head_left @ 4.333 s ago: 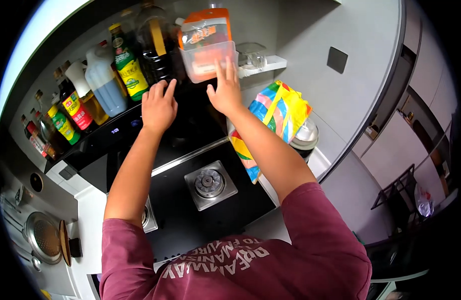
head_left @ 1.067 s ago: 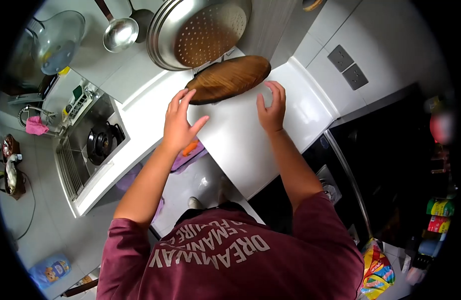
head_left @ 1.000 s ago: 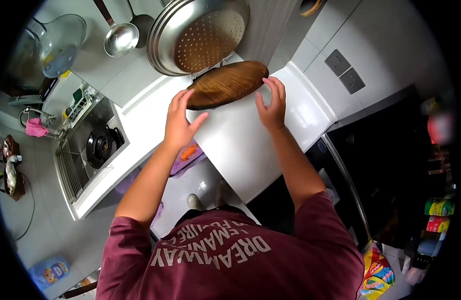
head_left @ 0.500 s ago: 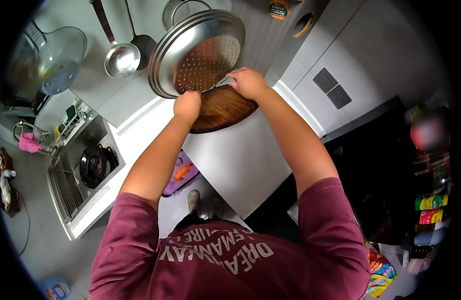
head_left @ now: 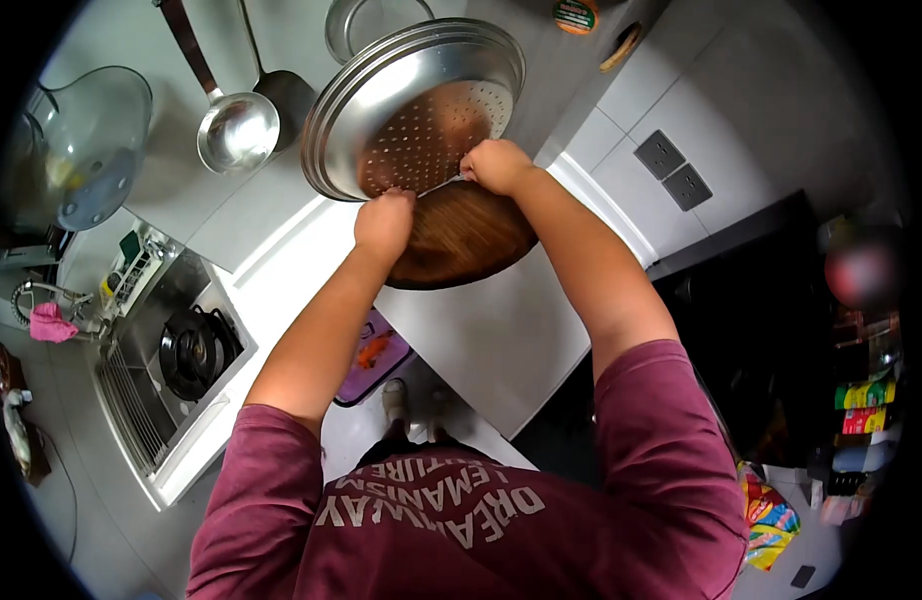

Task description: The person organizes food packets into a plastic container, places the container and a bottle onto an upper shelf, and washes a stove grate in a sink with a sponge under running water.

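A round wooden cutting board [head_left: 466, 240] with dark brown grain stands tilted over the white counter [head_left: 486, 340]. Its far edge is in both my hands. My left hand [head_left: 384, 225] is closed at the board's left side, and my right hand [head_left: 496, 166] is closed farther along the same edge. A thin whitish strip shows between the hands; what it is I cannot tell. Just behind them hangs a shiny metal steamer tray [head_left: 331, 140] with many small holes. My fingertips are mostly hidden.
A ladle [head_left: 238, 132] and a dark spatula [head_left: 286, 95] hang on the wall at left. The sink [head_left: 131, 400] holds a black pan-like item [head_left: 194, 352]. Wall sockets [head_left: 673, 170] are at right. Below the counter's edge lies a purple tray [head_left: 366, 370] with orange pieces.
The cutting board has come slightly toward me and to the right, both hands still on its edge. The view has shifted a little.
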Motion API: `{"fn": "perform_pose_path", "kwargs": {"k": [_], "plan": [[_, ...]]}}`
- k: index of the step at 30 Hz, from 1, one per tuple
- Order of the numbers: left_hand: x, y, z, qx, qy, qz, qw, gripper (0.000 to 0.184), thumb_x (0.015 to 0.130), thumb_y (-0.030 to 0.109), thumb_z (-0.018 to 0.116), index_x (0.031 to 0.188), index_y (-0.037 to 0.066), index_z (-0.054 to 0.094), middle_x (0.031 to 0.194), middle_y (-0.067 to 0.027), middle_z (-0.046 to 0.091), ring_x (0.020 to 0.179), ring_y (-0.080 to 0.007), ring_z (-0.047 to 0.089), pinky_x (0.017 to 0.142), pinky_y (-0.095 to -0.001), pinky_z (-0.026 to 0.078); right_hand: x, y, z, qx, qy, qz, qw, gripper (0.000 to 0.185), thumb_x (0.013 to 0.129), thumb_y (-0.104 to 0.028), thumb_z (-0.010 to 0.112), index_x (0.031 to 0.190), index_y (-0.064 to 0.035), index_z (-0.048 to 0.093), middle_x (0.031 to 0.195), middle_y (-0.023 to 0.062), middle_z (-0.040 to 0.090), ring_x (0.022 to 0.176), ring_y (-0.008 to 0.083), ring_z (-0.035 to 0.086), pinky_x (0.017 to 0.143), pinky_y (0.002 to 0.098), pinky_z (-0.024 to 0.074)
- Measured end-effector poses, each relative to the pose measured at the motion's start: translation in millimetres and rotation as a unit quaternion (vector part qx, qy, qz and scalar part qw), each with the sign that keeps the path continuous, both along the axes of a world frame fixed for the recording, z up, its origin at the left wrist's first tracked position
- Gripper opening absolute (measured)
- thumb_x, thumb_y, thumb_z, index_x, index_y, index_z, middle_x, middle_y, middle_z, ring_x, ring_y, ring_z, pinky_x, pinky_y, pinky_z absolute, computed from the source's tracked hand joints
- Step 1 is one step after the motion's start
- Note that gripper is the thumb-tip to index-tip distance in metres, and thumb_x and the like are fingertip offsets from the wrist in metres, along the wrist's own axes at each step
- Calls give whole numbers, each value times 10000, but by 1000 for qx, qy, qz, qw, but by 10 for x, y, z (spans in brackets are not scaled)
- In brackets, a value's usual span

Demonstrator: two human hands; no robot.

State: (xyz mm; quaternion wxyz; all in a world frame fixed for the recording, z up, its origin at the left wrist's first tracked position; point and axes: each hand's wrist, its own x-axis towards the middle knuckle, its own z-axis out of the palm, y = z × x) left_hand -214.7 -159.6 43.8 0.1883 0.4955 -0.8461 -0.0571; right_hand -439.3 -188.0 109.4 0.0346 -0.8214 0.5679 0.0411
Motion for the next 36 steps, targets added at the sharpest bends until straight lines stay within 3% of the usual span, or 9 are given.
{"fn": "perform_pose_path", "kwargs": {"k": [8,11,18,23,25,36], "plan": [[-37,271,20,-18,16,-107,994,213,801,51,517,948,83,667,898,-143,633,777,-334,656,695,-429,540,-265,690,-112,-22,8,2,1000,150,830,-241,589,803,-140,697,805,100,685,800,296,662,718,420,522],[-134,364,4,-14,16,-151,988,142,844,129,578,924,102,692,868,-135,651,773,-337,648,689,-437,525,-362,1068,-152,-33,2,-23,999,170,824,-224,562,796,-126,698,809,109,686,778,299,666,713,421,526],[-783,454,35,-18,32,-273,961,114,835,136,594,877,88,688,844,-141,650,767,-341,641,692,-438,518,-772,2001,-293,-89,-58,-141,984,159,810,-163,551,783,-108,698,819,105,688,763,301,670,706,420,536],[-1506,342,42,-19,18,-331,943,103,817,125,599,856,78,682,845,-146,650,783,-349,632,706,-452,505,-1140,2283,-334,-129,-38,-233,963,149,821,-162,558,801,-97,691,837,114,685,778,307,668,708,420,537],[-1752,281,35,-10,16,-328,944,106,821,128,596,855,76,681,847,-148,650,792,-354,631,713,-454,504,-1290,2255,-399,-147,-24,-261,954,143,828,-192,589,784,-87,675,802,113,677,759,306,660,694,417,530],[-2561,-21,111,30,37,-278,959,121,800,83,568,847,67,678,876,-171,658,816,-374,626,720,-439,498,-1921,1876,-464,-183,-38,-296,937,155,793,-87,543,798,-82,698,852,124,692,797,310,684,715,416,550]]}}
